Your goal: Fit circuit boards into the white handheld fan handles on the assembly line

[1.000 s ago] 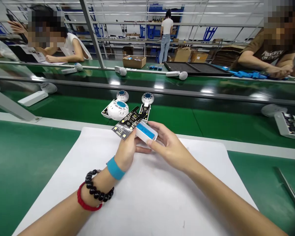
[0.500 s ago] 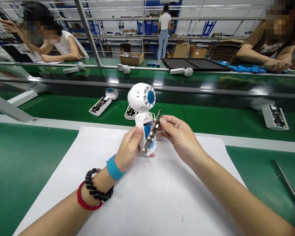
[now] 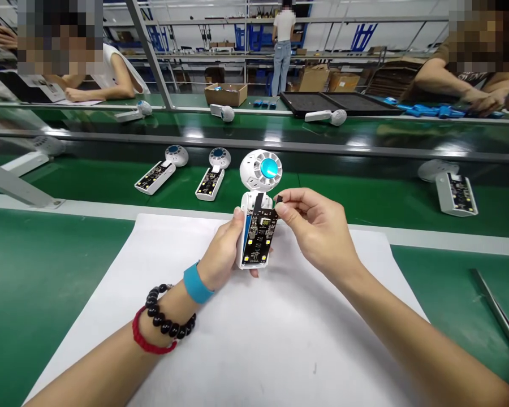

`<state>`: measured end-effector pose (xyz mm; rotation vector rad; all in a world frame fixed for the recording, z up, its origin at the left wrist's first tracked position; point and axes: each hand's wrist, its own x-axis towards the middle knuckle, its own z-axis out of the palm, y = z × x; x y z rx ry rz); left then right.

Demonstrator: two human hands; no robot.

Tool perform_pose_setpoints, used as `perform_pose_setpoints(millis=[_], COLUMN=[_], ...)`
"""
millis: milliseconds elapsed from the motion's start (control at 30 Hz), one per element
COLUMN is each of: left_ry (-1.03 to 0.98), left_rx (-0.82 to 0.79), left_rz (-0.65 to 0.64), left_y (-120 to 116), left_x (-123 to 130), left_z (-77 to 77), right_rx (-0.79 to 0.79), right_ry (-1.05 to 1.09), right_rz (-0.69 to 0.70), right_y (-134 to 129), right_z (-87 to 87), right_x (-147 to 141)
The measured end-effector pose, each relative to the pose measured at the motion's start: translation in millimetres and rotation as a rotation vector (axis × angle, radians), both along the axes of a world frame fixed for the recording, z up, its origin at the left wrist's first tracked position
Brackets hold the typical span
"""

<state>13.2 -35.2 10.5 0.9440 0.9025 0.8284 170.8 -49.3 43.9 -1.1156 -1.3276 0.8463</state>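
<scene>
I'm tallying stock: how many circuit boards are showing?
4: one board pinched by the right hand; two boards leftward and one far right on the green belt. Others may be hidden.

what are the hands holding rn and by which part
The left hand holds the white device around its lower body, below the round head; the right hand pinches the circuit board at its upper right corner.

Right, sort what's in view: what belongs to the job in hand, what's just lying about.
In the job:
white device, in the left hand
circuit board, pinched by the right hand

Apparently just lying about:
similar devices beyond
metal tool at right edge
black tray
open cardboard box
</scene>
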Motion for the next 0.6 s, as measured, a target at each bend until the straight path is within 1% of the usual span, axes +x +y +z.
perform_pose_setpoints(millis=[200, 400, 500, 600], left_ry=[-0.020, -0.049, -0.050, -0.046], left_rx=[-0.005, 0.050, 0.053, 0.050], left_rz=[0.007, 0.037, 0.048, 0.049], left_y=[-0.2, -0.3, -0.6, -0.6], left_x=[-0.6, -2.0, -1.1, -0.7], left_z=[0.3, -0.4, -0.6, -0.4], right_rx=[0.062, 0.095, 0.106, 0.106], right_ry=[-0.090, -0.167, -0.177, -0.156], right_rz=[-0.004, -0.049, -0.061, -0.043], right_y=[-4.1, -10.9, -11.9, -10.5], right_z=[0.0, 3.0, 5.4, 6.1], right_x=[-2.0, -7.6, -8.1, -6.2])
